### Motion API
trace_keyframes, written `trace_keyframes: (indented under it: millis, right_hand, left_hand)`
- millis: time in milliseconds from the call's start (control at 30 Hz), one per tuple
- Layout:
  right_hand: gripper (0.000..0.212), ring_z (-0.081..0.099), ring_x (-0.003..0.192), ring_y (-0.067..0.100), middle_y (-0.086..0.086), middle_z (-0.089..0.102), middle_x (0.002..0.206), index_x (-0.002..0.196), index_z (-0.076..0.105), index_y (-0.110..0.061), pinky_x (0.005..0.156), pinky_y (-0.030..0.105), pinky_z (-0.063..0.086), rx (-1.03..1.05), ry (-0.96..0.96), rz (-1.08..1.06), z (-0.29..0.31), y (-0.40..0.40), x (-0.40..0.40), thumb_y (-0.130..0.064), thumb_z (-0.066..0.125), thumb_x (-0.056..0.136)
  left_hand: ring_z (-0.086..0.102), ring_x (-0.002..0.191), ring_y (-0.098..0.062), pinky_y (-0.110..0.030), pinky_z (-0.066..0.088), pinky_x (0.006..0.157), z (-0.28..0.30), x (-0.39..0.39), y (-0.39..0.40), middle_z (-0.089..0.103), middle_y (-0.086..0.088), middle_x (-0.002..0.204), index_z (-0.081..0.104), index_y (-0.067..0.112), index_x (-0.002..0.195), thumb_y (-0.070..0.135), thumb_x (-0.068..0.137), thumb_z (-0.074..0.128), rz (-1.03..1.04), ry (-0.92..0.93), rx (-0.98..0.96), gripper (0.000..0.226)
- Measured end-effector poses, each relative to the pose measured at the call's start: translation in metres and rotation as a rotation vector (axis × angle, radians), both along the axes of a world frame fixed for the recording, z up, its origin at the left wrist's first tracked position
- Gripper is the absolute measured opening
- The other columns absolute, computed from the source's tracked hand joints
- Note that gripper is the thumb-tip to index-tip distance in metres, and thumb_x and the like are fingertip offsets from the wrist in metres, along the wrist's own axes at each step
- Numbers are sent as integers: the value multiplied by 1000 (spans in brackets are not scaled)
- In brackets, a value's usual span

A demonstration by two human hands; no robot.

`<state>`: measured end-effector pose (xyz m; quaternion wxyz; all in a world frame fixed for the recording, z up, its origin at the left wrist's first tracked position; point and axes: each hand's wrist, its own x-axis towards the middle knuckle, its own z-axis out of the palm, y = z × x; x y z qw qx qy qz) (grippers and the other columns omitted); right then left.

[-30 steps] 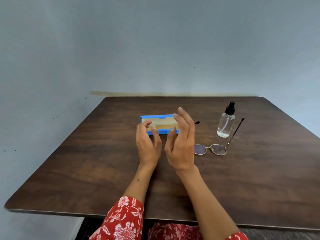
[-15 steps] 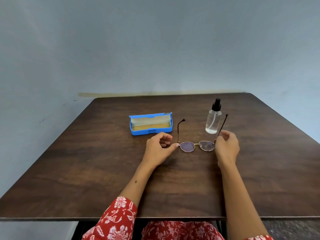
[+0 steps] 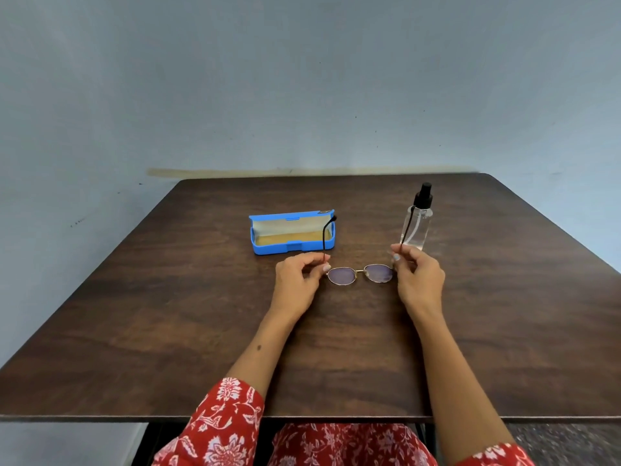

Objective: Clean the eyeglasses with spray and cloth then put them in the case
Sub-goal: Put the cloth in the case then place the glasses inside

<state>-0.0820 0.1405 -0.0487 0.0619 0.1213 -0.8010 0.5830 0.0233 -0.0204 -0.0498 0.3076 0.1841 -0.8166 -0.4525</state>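
Both hands are now on the eyeglasses (image 3: pixel 360 274). Half a second ago they were only arriving at the frame ends; a second ago they were at the case (image 3: pixel 291 233), which now stands open and unattended.

The left hand (image 3: pixel 297 282) pinches the left temple arm close to its hinge, thumb and forefinger closed on it, remaining fingers curled under. The right hand (image 3: pixel 420 280) pinches the right temple arm in the same manner. Both temple arms are unfolded and rise away from the lenses; the left one crosses in front of the case's right end.

Positions, taken from the case: the eyeglasses sit in front of it and to its right, toward the person, lenses facing the person. Whether the frame rests on the table (image 3: pixel 168 331) or is just clear of it cannot be determined. The spray bottle (image 3: pixel 416 223) stands upright well to the right of the case, directly behind the right hand — untouched. The case interior shows a tan lining; no separate cloth can be confirmed from this view.

Assessment: the task is at an early stage. The case is open and the glasses are secured in a two-handed hold — spraying, wiping and stowing remain outstanding. One hand would need to release to reach the bottle.
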Motion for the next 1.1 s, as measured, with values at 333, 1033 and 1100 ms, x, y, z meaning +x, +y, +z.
trace_keyframes:
  millis: [333, 1033, 1100]
  right_hand:
    - [23, 69, 84, 20, -1, 72, 84, 87, 64, -29, 90, 40, 53, -122, -75, 100, 0, 6, -4, -6, 67, 85]
    - [20, 59, 65, 10, 1, 69, 71, 74, 69, -24, 71, 19, 50, 111, -66, 358, 18, 16, -11, -6, 73, 80]
    - [21, 57, 62, 7, -2, 68, 69, 73, 69, -25, 62, 8, 44, 207, 0, 356, 18, 12, -9, -6, 74, 79]
  left_hand:
    - [57, 92, -15, -29, 50, 86, 6, 1, 0, 62, -5, 104, 58, 12, 126, 6, 92, 53, -79, -166, -510, 35]
    - [62, 88, -14, -33, 52, 84, 5, 5, -5, 70, 2, 89, 68, 15, 93, 9, 84, 65, -22, -158, -371, 11]
    - [63, 88, -12, -35, 53, 85, 2, 6, -6, 70, 2, 89, 67, 14, 95, 10, 82, 68, -22, -126, -310, 14]
